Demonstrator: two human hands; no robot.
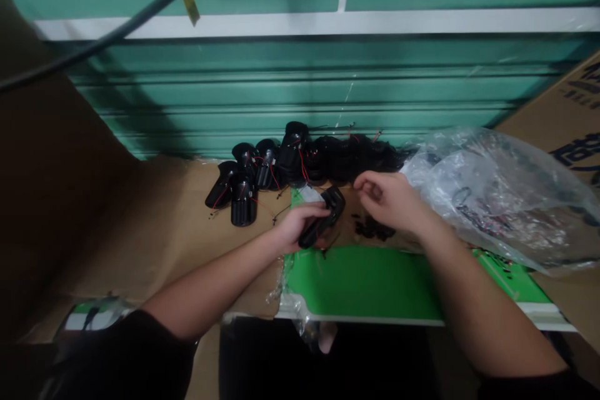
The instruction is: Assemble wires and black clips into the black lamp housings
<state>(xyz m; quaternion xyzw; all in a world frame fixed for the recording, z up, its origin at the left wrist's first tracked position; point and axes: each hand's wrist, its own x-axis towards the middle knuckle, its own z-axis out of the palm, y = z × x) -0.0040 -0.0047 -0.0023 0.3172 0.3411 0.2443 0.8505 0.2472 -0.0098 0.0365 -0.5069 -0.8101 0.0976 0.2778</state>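
Observation:
My left hand is wrapped round a black plastic housing, which tilts above the front of the work surface. My right hand hovers to its right, thumb and fingers curled together; anything between them is too small to make out. Below that hand lies a pile of small black parts. Behind both hands stand several glossy black housings with thin red and black wires, and more of them crowd into a dark row toward the right.
A clear plastic bag with wired parts fills the right side. Cardboard covers the left of the table, and a green mat lies in front. Green slatted wall rises behind. A dark cable crosses the upper left.

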